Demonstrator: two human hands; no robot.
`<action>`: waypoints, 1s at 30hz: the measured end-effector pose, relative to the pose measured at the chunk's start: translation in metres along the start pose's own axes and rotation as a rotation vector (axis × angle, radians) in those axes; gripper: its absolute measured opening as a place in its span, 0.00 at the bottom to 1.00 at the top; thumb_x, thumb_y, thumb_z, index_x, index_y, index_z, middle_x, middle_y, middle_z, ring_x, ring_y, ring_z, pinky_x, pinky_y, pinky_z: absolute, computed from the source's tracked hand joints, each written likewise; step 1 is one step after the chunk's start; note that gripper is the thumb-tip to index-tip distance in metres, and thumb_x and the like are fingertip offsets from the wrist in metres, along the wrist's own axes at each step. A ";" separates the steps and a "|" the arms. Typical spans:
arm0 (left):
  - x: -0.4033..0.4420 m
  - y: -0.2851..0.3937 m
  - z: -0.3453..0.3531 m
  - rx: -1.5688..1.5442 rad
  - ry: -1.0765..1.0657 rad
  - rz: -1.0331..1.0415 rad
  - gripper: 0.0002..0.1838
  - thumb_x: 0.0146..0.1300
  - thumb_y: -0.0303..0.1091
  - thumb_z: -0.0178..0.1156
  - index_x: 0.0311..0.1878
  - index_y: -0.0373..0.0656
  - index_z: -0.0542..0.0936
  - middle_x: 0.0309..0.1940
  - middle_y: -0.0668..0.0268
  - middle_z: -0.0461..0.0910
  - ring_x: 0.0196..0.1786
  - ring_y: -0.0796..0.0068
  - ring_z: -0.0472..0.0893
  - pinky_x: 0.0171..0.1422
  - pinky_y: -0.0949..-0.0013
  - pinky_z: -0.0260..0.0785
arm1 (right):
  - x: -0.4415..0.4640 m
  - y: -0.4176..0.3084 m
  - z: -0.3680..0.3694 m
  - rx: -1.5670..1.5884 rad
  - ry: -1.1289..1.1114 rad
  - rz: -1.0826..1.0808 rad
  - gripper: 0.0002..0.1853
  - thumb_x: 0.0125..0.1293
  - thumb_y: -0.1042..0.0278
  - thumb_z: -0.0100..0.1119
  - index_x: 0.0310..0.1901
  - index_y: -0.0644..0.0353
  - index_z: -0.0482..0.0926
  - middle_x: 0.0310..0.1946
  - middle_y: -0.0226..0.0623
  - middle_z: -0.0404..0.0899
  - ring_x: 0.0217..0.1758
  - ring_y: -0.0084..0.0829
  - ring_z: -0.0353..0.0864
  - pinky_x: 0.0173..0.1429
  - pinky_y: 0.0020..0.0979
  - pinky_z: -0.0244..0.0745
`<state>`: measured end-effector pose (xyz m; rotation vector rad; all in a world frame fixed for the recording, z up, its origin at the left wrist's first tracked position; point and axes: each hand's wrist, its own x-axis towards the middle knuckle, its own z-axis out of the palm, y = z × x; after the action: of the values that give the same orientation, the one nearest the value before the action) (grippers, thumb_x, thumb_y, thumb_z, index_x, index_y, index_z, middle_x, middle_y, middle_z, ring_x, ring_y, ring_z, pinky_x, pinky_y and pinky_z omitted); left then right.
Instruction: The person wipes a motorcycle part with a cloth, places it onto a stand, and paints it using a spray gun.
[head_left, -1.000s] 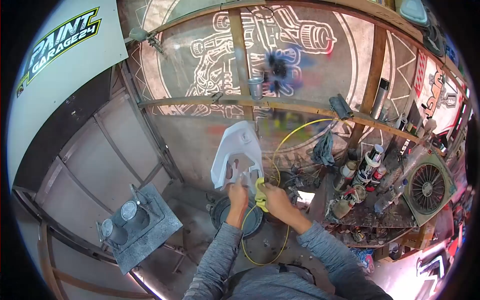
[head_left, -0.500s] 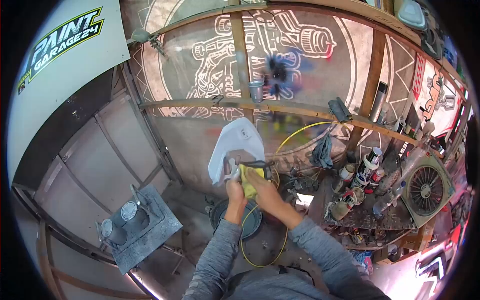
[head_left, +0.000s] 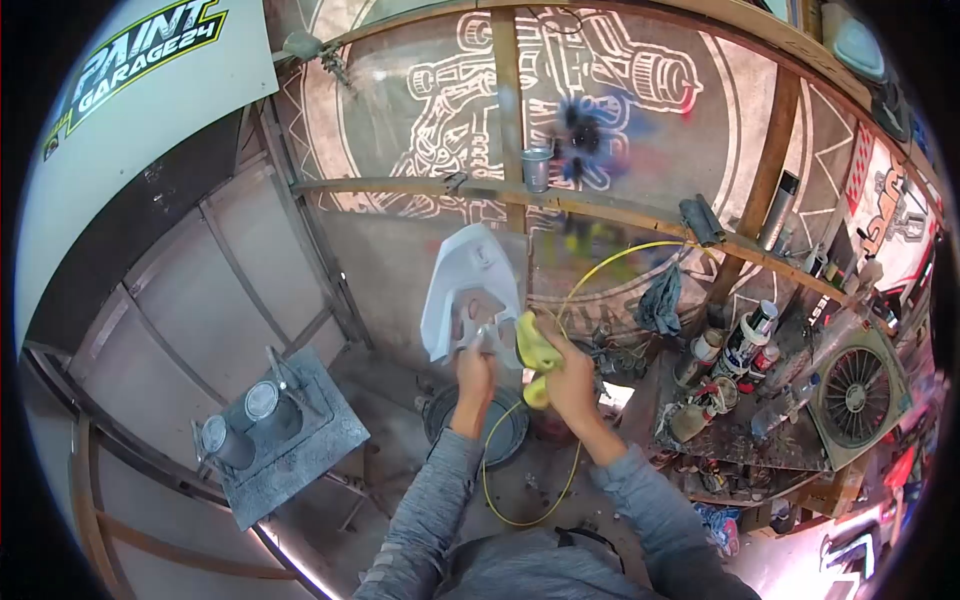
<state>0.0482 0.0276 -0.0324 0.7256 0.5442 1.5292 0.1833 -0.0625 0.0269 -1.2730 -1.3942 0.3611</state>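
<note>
In the head view, a pale white, angular moulded panel with a cut-out (head_left: 458,270) is up in front of the person, above a dark round basin (head_left: 521,428) on the floor; the left hand (head_left: 474,372) has its fingers closed on the panel's lower part, thumb uppermost; the right hand (head_left: 570,380) is curled round a bunched, soft yellow cloth (head_left: 538,345), part of which sticks out below the palm; the cloth lies just beside the panel's right edge, and whether they touch I cannot tell.

What could go wrong, as I judge it: the panel is gripped at one end only, so a firm push near its far end could twist it loose and drop it towards the basin; a cloth fold could snag on the cut-out's edges; a thin yellow hose (head_left: 600,262), looping close behind the right hand, could catch a wrist.

The panel's broad closed end points up and away from the person; its long axis runs roughly up and down the view, leaning slightly right at the top.
</note>
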 end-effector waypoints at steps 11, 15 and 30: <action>-0.010 0.034 0.004 -0.060 -0.062 0.157 0.29 0.75 0.28 0.45 0.76 0.41 0.53 0.72 0.59 0.62 0.68 0.62 0.70 0.71 0.62 0.66 | -0.005 0.001 0.058 -0.060 -0.295 -0.258 0.36 0.48 0.92 0.47 0.64 0.69 0.70 0.64 0.59 0.70 0.71 0.48 0.66 0.73 0.37 0.64; -0.014 0.026 -0.017 -0.081 0.001 0.165 0.27 0.76 0.30 0.45 0.75 0.41 0.55 0.73 0.59 0.61 0.68 0.60 0.71 0.70 0.62 0.66 | -0.025 0.018 0.065 -0.050 -0.342 -0.273 0.34 0.48 0.92 0.48 0.62 0.67 0.73 0.63 0.58 0.71 0.71 0.49 0.67 0.73 0.37 0.64; -0.027 0.044 -0.072 -0.160 0.089 0.053 0.23 0.78 0.48 0.42 0.65 0.43 0.70 0.57 0.65 0.76 0.60 0.66 0.76 0.64 0.64 0.69 | 0.005 -0.014 0.132 0.017 -0.510 -0.362 0.29 0.56 0.81 0.54 0.63 0.64 0.72 0.54 0.58 0.77 0.58 0.56 0.76 0.63 0.43 0.70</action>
<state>-0.0343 0.0026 -0.0538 0.5546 0.4658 1.6400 0.0657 -0.0057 0.0012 -0.9171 -2.0105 0.4641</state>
